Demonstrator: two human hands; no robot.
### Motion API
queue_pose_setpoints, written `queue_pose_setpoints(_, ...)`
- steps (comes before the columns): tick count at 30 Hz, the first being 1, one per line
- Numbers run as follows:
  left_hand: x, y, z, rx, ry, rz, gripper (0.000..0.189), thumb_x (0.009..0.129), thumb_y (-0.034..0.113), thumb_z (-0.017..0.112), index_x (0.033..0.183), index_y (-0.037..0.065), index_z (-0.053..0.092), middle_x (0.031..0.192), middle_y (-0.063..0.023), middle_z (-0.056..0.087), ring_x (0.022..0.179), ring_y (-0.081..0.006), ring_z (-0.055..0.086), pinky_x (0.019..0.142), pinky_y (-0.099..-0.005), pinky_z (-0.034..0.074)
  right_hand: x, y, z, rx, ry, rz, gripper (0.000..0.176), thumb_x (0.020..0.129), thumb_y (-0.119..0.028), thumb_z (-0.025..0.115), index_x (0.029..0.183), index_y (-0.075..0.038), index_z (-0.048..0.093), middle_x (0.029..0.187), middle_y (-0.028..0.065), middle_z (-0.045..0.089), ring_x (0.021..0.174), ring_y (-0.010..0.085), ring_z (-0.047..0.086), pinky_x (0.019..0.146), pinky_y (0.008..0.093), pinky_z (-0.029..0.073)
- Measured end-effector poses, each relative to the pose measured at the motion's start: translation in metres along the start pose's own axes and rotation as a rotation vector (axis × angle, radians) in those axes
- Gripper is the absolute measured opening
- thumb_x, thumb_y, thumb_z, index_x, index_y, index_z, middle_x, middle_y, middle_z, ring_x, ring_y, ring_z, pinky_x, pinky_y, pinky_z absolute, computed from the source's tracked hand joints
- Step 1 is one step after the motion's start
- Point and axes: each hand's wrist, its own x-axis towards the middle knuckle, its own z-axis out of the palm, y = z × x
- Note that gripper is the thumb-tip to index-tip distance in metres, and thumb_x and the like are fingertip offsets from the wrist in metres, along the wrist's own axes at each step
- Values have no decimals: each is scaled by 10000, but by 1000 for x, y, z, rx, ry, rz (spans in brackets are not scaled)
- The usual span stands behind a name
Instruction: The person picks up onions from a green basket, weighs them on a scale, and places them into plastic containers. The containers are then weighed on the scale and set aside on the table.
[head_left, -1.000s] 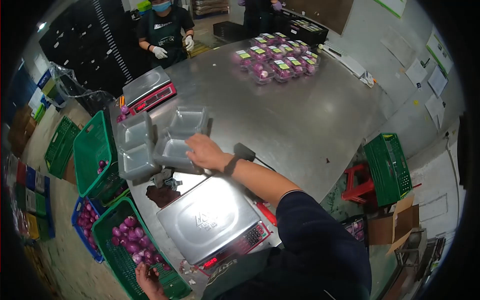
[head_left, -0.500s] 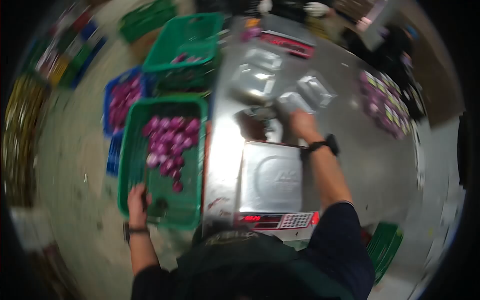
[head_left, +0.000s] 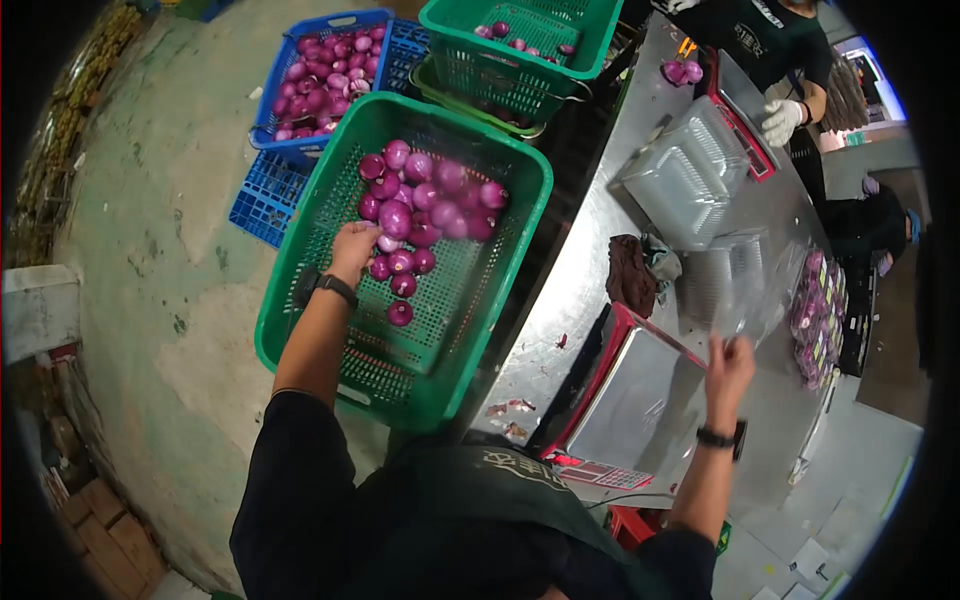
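Observation:
My left hand (head_left: 353, 250) reaches into a large green crate (head_left: 285, 290), its fingers curled against a pale-sided red onion (head_left: 388, 243) at the edge of the heap. Several more red onions (head_left: 396, 219) lie around it, and a few at the heap's right side are blurred. Over the steel table, my right hand (head_left: 731, 372) is closed in a pinch on a clear plastic tray (head_left: 752, 300), which is smeared by motion. Below and left of that hand stands a red-framed weighing scale (head_left: 635, 400) with a bare metal pan.
Stacked clear trays (head_left: 680, 190) and a brown cloth (head_left: 632, 275) lie beyond the scale. Packed onions (head_left: 818, 315) sit at the table's right edge. A blue crate of onions (head_left: 262, 125) and another green crate (head_left: 520, 60) stand behind. A co-worker's gloved hand (head_left: 783, 122) is across the table.
My view has swung, turning the table and crates. My left hand has moved from the crate's near left side to the onions. My right hand has come away from the trays with one in it.

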Motion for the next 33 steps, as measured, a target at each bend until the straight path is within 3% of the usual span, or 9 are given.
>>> queue_pose_setpoints(4,66,-28,44,81,160,13,637,827,336,844,1316,60,545,910,-45,669,668,-134,609,502,-272,464,-101,-49,-34,63,-370,-49,236,784,0,810,868,-21,591,787,131,573,653,266,550,616,377,471)
queue_pose_setpoints(11,131,-75,76,313,373,213,736,777,319,894,1333,16,519,1041,-134,683,740,-175,665,506,-309,539,-114,-121,-61,198,-577,90,472,745,-138,873,1140,-17,643,1169,159,655,947,264,630,816,357,524)
queue_pose_setpoints(15,90,-39,40,-619,-462,-254,472,951,363,612,1337,98,552,1251,-161,670,837,-287,726,600,-348,612,-116,-130,-66,409,-325,134,521,787,-121,817,1235,30,598,1228,157,618,991,220,608,871,368,518)
queue_pose_setpoints(20,-64,23,44,-983,-743,-124,550,920,412,567,1360,82,536,1186,-214,682,852,-363,708,682,-438,608,-119,-173,-36,556,-223,80,504,799,-27,813,1253,18,600,1224,147,615,993,214,614,896,352,517)
queue_pose_setpoints(22,-107,37,50,-1059,-1260,-208,627,894,451,577,1379,58,519,1238,-243,655,959,-390,691,714,-465,603,-114,-204,-22,557,-298,-17,618,766,-86,880,1300,16,586,1265,158,617,1053,238,626,923,363,515)
queue_pose_setpoints(24,-170,45,70,-1071,-1234,-378,594,893,406,580,1375,62,538,1194,-217,675,794,-374,708,587,-422,543,-108,-234,-7,541,-405,-99,875,704,-217,956,1419,13,508,1359,195,589,1194,292,611,975,400,504)
queue_pose_setpoints(28,-293,65,110,-1078,-1024,-834,601,964,391,574,1441,38,483,1248,-188,666,902,-313,725,637,-414,567,-119,-261,22,787,-345,-71,1188,663,-310,983,1557,-19,257,1470,205,478,1314,329,544,1098,452,457)
queue_pose_setpoints(30,-292,42,111,-878,-1570,-456,673,1017,477,542,1513,38,418,1319,-152,630,1046,-259,688,801,-404,607,-115,-276,-14,1131,-454,413,1216,683,-277,962,1587,-76,174,1443,193,478,1277,308,567,1055,437,522)
queue_pose_setpoints(33,-268,58,103,-250,-1453,63,645,1009,520,603,1461,72,495,1090,-57,686,865,-130,661,708,-288,557,-119,-235,-24,1133,-273,297,1164,695,-284,939,1584,-102,211,1415,178,501,1253,315,584,1027,438,547)
